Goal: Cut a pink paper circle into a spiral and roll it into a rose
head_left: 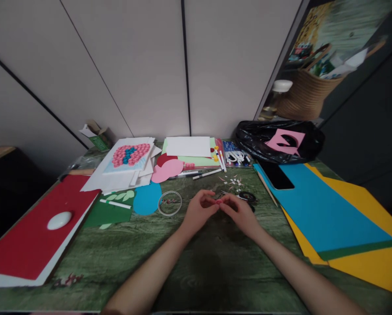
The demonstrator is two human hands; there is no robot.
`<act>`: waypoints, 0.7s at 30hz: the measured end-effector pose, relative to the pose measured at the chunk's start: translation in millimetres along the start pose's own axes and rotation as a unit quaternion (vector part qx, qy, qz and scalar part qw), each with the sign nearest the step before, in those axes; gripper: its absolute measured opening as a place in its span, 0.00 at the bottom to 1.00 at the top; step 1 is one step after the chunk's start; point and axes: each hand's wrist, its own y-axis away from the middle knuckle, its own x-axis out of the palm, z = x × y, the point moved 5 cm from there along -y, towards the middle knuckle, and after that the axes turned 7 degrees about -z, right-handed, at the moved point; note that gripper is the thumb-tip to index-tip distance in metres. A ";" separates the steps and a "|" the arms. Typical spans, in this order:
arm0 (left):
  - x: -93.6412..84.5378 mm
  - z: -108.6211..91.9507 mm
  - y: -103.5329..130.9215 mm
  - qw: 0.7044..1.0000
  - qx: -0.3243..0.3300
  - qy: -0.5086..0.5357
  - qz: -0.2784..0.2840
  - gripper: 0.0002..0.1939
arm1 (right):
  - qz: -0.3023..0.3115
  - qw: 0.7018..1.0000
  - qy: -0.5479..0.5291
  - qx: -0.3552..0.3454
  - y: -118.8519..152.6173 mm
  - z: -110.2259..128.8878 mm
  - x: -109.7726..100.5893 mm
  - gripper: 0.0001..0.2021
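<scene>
Fingers (pixel 211 210) of the left hand (pixel 196 211) and right hand (pixel 241 212) pinch a small pink piece (pixel 219 201) between their tips.

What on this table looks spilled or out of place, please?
Small paper scraps lie scattered beyond the scissors, like loose litter. Also, a smooth white mouse-like object sits on the red sheet, which seems odd among craft papers.
</scene>
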 end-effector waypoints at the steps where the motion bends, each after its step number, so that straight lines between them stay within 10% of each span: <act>1: -0.1 -0.6 0.3 1.000 0.007 -0.011 0.001 0.17 | 0.000 1.000 0.009 -0.005 0.5 1.1 -0.2 0.06; 21: -0.1 -0.8 0.9 0.991 0.042 -0.129 0.007 0.18 | 0.051 0.988 0.116 -0.083 -0.6 12.8 0.1 0.04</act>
